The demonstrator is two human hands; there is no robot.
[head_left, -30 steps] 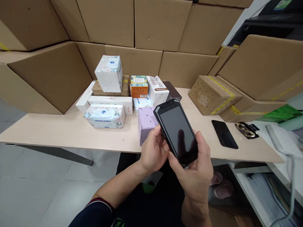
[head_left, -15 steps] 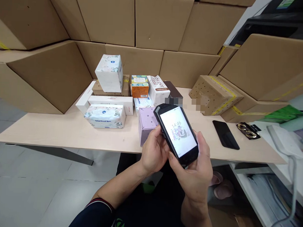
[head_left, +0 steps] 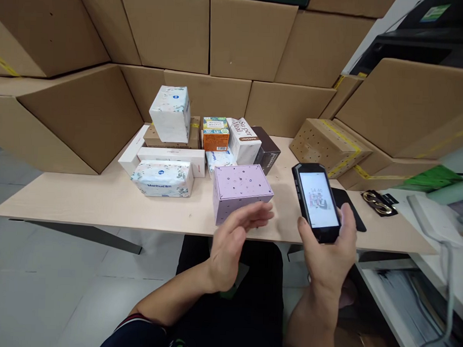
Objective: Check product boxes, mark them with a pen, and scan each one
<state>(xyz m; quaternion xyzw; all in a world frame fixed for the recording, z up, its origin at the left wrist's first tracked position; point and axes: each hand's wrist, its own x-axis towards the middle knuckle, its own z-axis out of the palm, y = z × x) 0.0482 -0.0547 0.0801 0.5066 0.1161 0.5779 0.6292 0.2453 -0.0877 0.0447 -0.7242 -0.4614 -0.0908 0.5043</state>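
Note:
My right hand [head_left: 329, 248] is wrapped round a black smartphone [head_left: 318, 202] with a thick rugged case, its lit screen facing me above the table's front edge. My left hand [head_left: 234, 242] holds nothing, palm turned to the right and fingers stretched out. It is just in front of a purple box [head_left: 242, 183] with small dark dots, and I cannot tell whether it touches it. Behind this box stand a white Super Meal box [head_left: 243, 142], a dark brown box [head_left: 267, 150] and an orange carton [head_left: 215, 134].
Left on the table [head_left: 94, 201] are a tissue pack [head_left: 163, 179], a long white box [head_left: 173, 156] and another tissue pack [head_left: 170, 113] atop a cardboard box. At right lie a black flat phone-like slab [head_left: 350, 213], partly hidden, and gold rings on a card [head_left: 378, 203]. Cardboard boxes [head_left: 251, 37] wall the back.
My right hand has carried the smartphone to the right. My left hand has let go of it and opened in front of the purple box, which now shows more fully.

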